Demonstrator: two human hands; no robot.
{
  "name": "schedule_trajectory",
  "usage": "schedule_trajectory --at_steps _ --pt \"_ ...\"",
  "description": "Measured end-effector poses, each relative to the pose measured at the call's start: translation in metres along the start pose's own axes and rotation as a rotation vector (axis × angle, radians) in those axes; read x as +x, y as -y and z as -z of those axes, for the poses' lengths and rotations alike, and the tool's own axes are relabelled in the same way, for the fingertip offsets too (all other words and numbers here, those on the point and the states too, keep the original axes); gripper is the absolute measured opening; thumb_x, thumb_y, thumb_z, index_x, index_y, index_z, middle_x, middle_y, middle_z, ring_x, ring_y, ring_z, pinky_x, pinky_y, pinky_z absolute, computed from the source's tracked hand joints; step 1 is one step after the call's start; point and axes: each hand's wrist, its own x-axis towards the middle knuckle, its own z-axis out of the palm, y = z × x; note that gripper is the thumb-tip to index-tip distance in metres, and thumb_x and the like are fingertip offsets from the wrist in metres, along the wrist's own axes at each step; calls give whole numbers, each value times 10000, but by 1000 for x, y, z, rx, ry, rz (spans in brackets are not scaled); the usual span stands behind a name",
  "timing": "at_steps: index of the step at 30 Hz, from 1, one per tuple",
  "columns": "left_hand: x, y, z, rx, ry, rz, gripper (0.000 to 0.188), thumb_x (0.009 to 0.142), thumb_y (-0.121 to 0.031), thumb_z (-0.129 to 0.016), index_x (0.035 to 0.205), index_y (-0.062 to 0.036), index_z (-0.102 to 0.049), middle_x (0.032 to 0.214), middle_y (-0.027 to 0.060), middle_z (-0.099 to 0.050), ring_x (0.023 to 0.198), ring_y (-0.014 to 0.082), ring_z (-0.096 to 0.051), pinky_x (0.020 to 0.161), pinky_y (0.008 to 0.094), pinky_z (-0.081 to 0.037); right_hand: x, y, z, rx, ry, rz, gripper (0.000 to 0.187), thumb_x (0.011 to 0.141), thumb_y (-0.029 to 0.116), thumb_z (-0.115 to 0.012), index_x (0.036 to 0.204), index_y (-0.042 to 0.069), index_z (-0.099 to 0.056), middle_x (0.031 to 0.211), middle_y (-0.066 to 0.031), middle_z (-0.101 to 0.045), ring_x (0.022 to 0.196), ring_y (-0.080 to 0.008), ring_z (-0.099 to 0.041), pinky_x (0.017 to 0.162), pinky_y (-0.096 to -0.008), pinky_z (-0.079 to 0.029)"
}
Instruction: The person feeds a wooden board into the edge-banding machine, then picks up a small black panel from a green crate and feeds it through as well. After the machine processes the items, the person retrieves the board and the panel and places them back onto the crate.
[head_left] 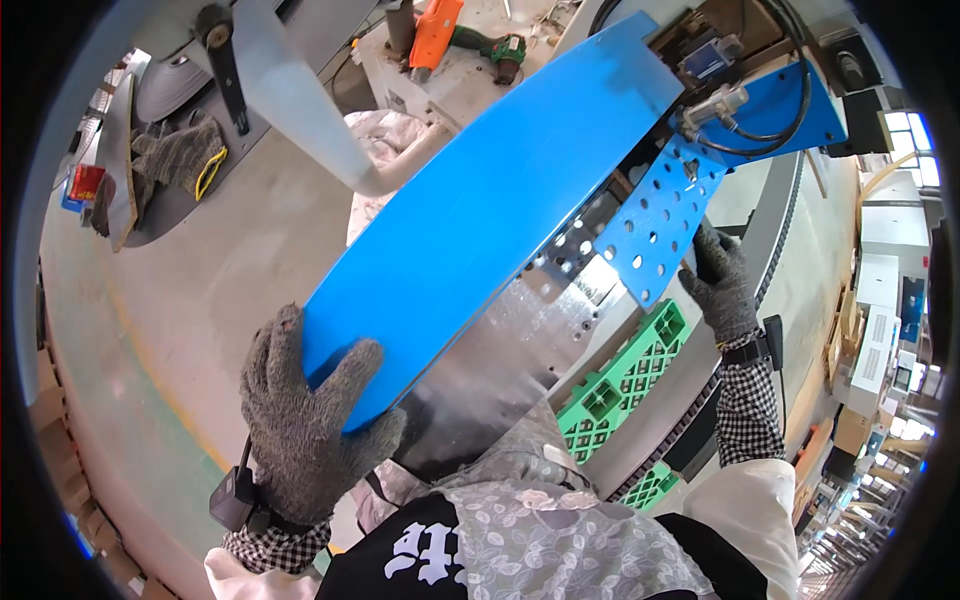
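A long blue metal panel (480, 200) slants across the view from lower left to upper right. My left hand (305, 415), in a grey knit glove, grips its near left end, with fingers along the edge and over the top. Joined near the far right end is a blue perforated plate (660, 225) with round holes. My right hand (722, 285), gloved alike, is curled at this plate's right edge; its fingertips are partly hidden, and I cannot make out what they hold. Beneath the panel shows a shiny bare metal surface (490, 350), partly perforated.
A metal fitting with black hoses (715, 110) is mounted at upper right. An orange tool (435, 40) and a green power tool (492, 50) lie on a bench behind. Spare gloves (180, 155) rest at left. A green plastic crate (620, 380) stands below right, beside a curved dark-edged rail (690, 410).
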Motion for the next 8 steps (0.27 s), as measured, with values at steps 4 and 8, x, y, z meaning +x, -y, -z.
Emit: schedule_trajectory --at_steps 4,8 --pt "-7 2 -1 50 29 27 678 595 -343 -884 1229 -182 -705 1399 371 -494 1204 585 -531 957 675 -471 3 -3 1 -75 -1 39 786 795 92 -856 1515 162 -548 1367 -234 -567 1180 -364 -638 963 -434 -570" --pt "-15 5 -3 51 53 19 738 651 -348 -881 1340 -216 -651 1523 326 -405 1348 569 -434 1012 703 -433 7 -4 6 -107 2 37 786 795 111 -860 1515 166 -549 1358 -237 -577 1198 -380 -634 986 -443 -562"
